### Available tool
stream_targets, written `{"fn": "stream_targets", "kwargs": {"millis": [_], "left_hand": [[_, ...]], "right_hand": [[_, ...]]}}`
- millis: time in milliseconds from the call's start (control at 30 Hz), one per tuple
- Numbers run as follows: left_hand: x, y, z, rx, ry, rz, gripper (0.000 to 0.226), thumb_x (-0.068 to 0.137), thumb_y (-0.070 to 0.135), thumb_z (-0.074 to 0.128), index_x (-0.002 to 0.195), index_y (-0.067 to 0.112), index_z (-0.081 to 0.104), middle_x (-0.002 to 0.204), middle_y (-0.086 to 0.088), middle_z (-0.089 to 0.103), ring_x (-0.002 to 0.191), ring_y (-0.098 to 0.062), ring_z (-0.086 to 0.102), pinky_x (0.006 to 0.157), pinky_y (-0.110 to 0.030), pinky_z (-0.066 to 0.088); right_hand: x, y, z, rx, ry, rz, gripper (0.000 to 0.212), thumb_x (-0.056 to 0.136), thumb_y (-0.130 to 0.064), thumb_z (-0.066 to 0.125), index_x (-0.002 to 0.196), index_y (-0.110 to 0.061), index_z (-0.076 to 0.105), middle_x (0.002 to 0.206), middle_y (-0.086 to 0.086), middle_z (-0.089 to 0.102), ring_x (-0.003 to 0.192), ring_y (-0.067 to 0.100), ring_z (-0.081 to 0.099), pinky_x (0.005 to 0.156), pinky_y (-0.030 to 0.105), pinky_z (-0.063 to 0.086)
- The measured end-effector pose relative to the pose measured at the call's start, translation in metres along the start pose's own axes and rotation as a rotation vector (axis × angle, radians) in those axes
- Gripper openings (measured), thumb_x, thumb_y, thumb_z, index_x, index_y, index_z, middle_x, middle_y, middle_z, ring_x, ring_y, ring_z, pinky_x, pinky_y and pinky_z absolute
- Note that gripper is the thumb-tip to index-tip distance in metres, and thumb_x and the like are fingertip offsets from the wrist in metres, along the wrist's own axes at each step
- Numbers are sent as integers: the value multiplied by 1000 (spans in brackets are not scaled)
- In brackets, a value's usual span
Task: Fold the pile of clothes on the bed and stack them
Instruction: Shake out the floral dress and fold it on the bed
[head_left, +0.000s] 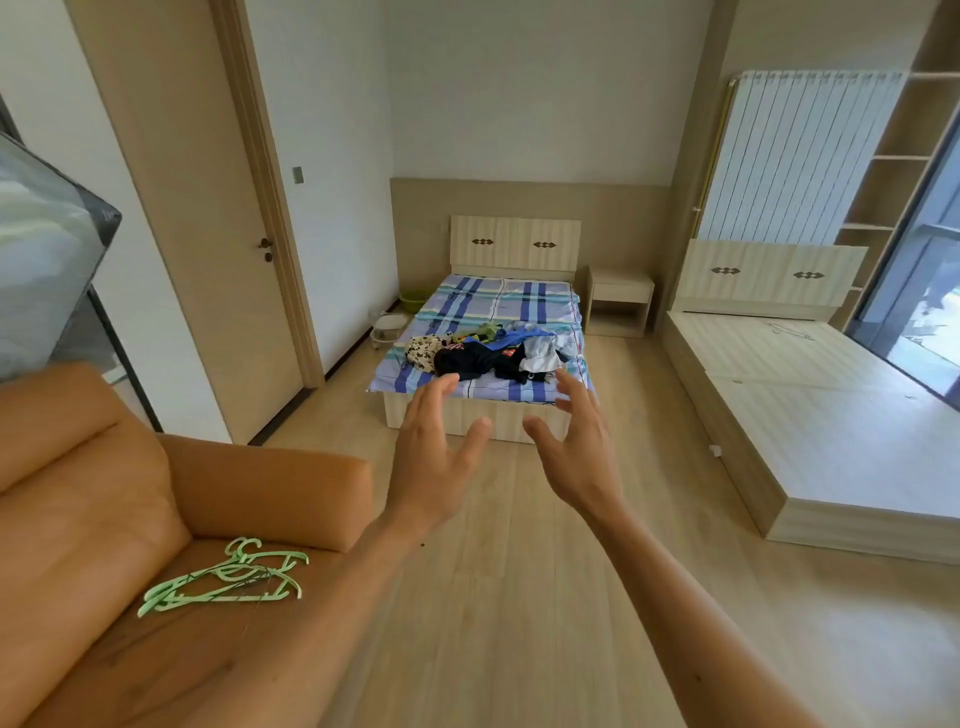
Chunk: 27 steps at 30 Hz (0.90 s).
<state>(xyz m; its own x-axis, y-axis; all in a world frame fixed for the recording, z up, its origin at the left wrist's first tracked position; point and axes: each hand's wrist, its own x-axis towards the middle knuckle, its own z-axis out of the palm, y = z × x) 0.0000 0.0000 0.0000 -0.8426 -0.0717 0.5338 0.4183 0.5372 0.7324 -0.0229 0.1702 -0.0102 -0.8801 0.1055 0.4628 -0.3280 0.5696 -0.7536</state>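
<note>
Standing well back from the bed (483, 312), the person holds both bare arms out in front, above the wood floor (519, 597). The left hand (434, 457) is spread wide, fingers straight and apart, palm turned toward the right hand (576, 447), which is likewise spread with its fingers slightly bent; neither holds anything, and a clear gap lies between them. The pile of clothes (493, 351) lies unfolded near the foot of the bed, on a blue, white and teal plaid sheet (498, 301). Dark garments sit at the front of the heap, a patterned cream piece at its left end, something green and something blue behind, and a pale grey piece at the right. The hands are well apart from the pile, though in the view their fingertips overlap the bed's near edge. To the left, an orange-brown sofa (130, 493) carries a few green hangers (223, 579) on its seat. A closed door (208, 260) stands behind the sofa. A small nightstand (619, 301) sits just beside the bed on its right, and farther right is a bare wooden bed frame (810, 415) with a white radiator (795, 156) on the wall above it.
</note>
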Motion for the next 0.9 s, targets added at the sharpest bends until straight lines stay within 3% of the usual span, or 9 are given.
{"fn": "stream_targets", "kwargs": {"millis": [200, 433, 900], "left_hand": [[-16, -14, 2, -116, 16, -71, 52, 89, 40, 62, 136, 24, 49, 131, 13, 56, 125, 2, 49, 101, -14, 36], [-12, -32, 17, -142, -6, -92, 46, 90, 38, 62, 133, 25, 51, 128, 15, 59, 124, -3, 52, 100, -16, 41], [79, -94, 81, -209, 72, -272, 36, 91, 38, 61, 125, 30, 57, 121, 17, 63, 121, -7, 57, 105, -41, 47]], "right_hand": [[-9, 3, 24, 141, 6, 93, 64, 91, -30, 70, 148, -27, 40, 141, -8, 51, 121, 7, 54, 102, 33, 45], [9, 25, 50, 207, -10, 154, 59, 90, -28, 71, 143, -29, 45, 136, -9, 55, 117, 2, 57, 99, 28, 46], [136, 107, 124, 366, -86, 248, 55, 91, -26, 69, 142, -28, 47, 132, -11, 57, 113, 0, 59, 100, 36, 51]]}}
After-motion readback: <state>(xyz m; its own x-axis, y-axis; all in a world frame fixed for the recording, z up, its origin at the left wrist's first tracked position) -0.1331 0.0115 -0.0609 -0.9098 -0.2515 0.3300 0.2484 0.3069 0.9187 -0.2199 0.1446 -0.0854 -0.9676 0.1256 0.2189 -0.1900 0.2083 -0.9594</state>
